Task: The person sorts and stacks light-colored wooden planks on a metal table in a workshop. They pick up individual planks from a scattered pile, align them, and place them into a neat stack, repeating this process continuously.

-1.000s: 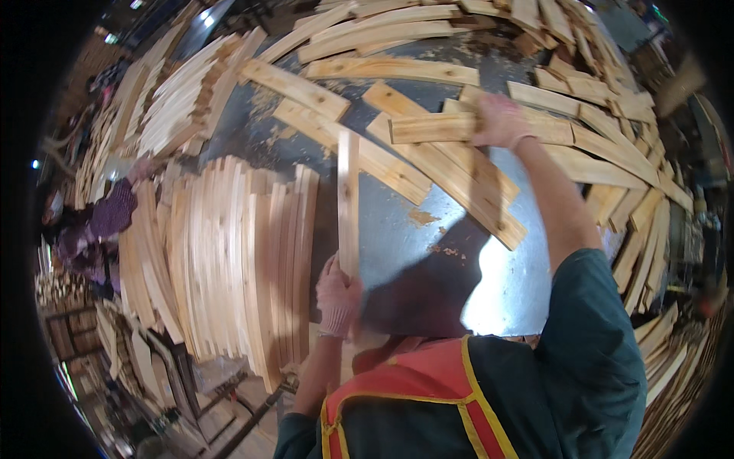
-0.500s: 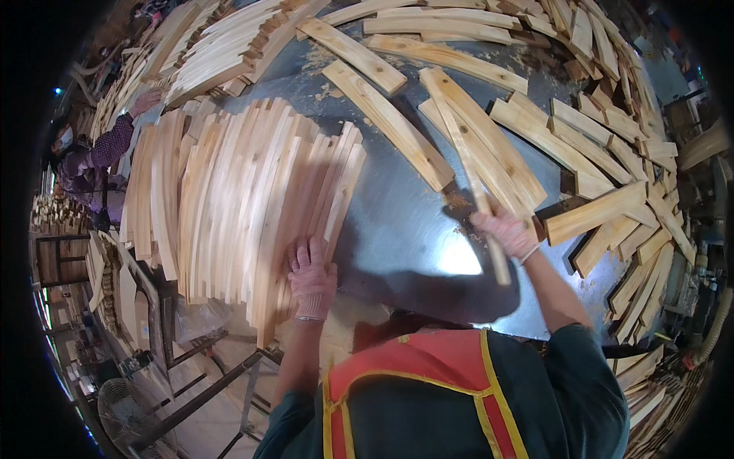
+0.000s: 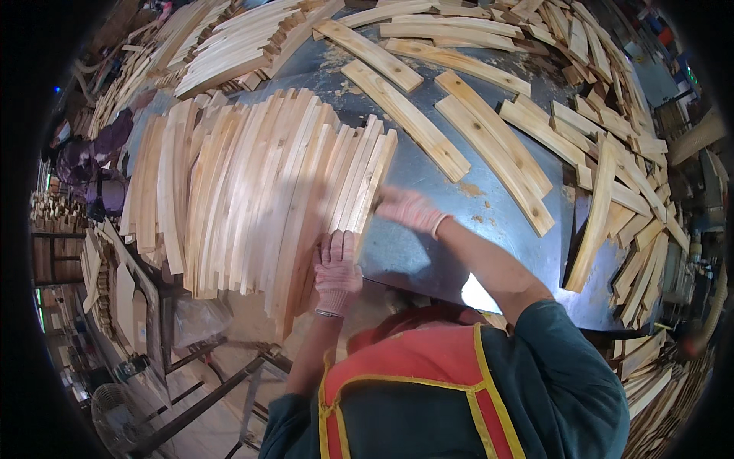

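A wide row of pale wooden strips (image 3: 252, 191) stands side by side on the left of the metal table. My left hand (image 3: 338, 274), in a pinkish knit glove, rests against the near right part of this row, with its fingers stretched along the strips. At the row's right side is my gloved right hand (image 3: 410, 208), its fingertips next to the outermost strip (image 3: 376, 180). Motion smears those fingers, so whether they grip the strip cannot be made out.
Loose boards (image 3: 493, 149) lie at the table's middle and far side. A long curved strip (image 3: 592, 222) leans across the heaped pieces (image 3: 642, 252) at the right. More stacked strips (image 3: 245, 46) lie at the back left. A person (image 3: 95, 164) is at the far left; a metal frame (image 3: 206, 402) stands below.
My right hand has let go of its strip and swung left to the row. A long strip now lies at the right heap. My left hand stays at the row; the view has shifted slightly.
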Motion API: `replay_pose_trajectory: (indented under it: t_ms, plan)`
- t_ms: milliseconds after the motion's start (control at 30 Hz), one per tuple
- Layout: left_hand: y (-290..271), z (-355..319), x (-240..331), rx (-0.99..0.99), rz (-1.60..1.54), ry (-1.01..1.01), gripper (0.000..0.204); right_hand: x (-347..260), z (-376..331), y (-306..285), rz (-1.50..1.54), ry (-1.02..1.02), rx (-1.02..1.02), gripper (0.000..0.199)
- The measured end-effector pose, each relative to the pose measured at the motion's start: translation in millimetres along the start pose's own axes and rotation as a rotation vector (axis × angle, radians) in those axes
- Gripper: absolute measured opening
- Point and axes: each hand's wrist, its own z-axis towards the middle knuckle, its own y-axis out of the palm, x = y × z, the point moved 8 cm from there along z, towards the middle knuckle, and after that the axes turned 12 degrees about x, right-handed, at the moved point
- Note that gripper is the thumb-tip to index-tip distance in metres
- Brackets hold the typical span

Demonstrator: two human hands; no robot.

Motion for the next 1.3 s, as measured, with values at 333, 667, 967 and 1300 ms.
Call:
replay_pose_trajectory:
  t_ms: [333,667,967,1300]
  plan:
    - [6.4,-6.0,-6.7,-0.079,0.029,-0.035,0.081,50.4,38.7,-146.6,-0.239,0.282,0.297,0.072]
    - [5.8,-1.3,-1.2,-0.211,-0.022,-0.139,0.077,19.6,-113.3,-72.5,0.773,0.460,0.031,0.062]
    - [-30.5,9.4,35.1,0.011,-0.048,0.061,0.078,70.1,-139.9,-11.7,0.587,0.597,0.325,0.040]
    - [-181.1,75.4,94.5,0.235,0.039,0.468,0.053,-116.8,-106.8,-47.8,-0.347,-0.143,-0.086,0.050]
